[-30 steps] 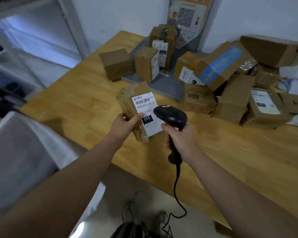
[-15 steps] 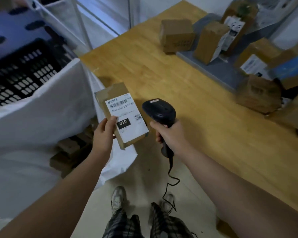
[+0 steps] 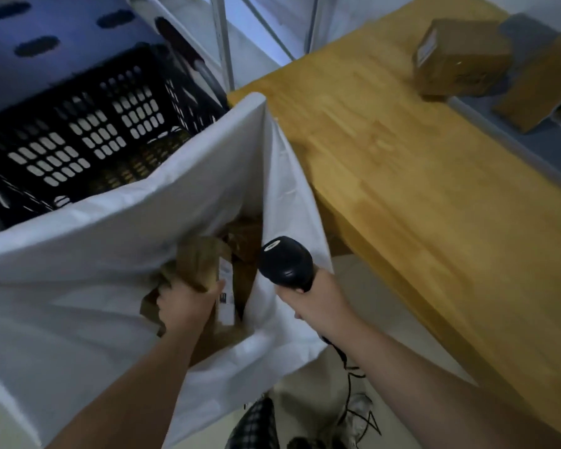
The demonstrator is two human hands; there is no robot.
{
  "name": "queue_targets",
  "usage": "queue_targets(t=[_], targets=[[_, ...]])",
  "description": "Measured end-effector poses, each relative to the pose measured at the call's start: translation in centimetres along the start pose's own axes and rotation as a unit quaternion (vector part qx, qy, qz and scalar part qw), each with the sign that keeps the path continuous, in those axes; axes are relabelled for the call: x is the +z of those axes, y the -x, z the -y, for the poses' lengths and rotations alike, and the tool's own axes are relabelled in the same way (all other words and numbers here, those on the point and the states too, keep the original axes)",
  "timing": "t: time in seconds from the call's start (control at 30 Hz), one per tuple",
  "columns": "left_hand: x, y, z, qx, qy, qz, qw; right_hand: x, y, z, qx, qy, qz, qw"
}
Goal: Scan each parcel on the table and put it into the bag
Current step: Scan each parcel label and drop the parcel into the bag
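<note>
My left hand (image 3: 185,306) grips a brown cardboard parcel (image 3: 204,270) with a white label, holding it down inside the mouth of the large white bag (image 3: 117,241). Other brown parcels (image 3: 245,238) lie deeper in the bag. My right hand (image 3: 318,303) holds the black barcode scanner (image 3: 285,262) by its handle, just right of the bag's opening, its cable hanging down. On the wooden table (image 3: 402,176) to the right, a cardboard parcel (image 3: 460,56) sits at the far end, with another box (image 3: 538,82) beside it on a grey mat.
A black perforated plastic crate (image 3: 88,124) stands behind the bag at the left. Metal frame legs (image 3: 224,37) rise beyond it. My shoes and the scanner cable (image 3: 350,377) are on the pale floor between the bag and the table edge.
My view swung left and down toward the bag. My left hand carried the labelled parcel from above the table edge down into the bag. The scanner hand followed to the bag's right side.
</note>
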State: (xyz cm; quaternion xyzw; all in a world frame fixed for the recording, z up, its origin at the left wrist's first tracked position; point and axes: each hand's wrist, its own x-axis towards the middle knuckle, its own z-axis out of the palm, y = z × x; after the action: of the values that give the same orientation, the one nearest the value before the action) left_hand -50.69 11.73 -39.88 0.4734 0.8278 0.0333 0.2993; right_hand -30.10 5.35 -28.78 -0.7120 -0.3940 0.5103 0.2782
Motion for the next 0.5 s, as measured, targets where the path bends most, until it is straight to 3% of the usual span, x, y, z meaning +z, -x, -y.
queue_targets(t=[0.07,0.1,0.2,0.37,0.5], targets=[[1.5,-2.3,-1.3,0.121,-0.117,-0.087,0.982,1.1,-1.7,-0.2,-0.005,0.014,0.002,1.0],[2.2,-3.3,-2.1,0.153,-0.165,-0.092,0.97,1.5,-2.5,-0.4,-0.01,0.02,0.0,1.0],[4.4,-6.6,-3.7,0.17,-0.243,-0.016,0.955,2.4,-4.6,-1.0,-0.016,0.031,-0.013,0.999],[7.1,-9.7,-2.9,0.232,-0.277,-0.049,0.931,3.3,-6.5,-3.0,-0.02,0.049,-0.03,0.998],[6.9,-10.8,-3.0,0.251,-0.32,-0.021,0.913,3.6,-7.3,-3.2,-0.027,0.055,-0.032,0.998]])
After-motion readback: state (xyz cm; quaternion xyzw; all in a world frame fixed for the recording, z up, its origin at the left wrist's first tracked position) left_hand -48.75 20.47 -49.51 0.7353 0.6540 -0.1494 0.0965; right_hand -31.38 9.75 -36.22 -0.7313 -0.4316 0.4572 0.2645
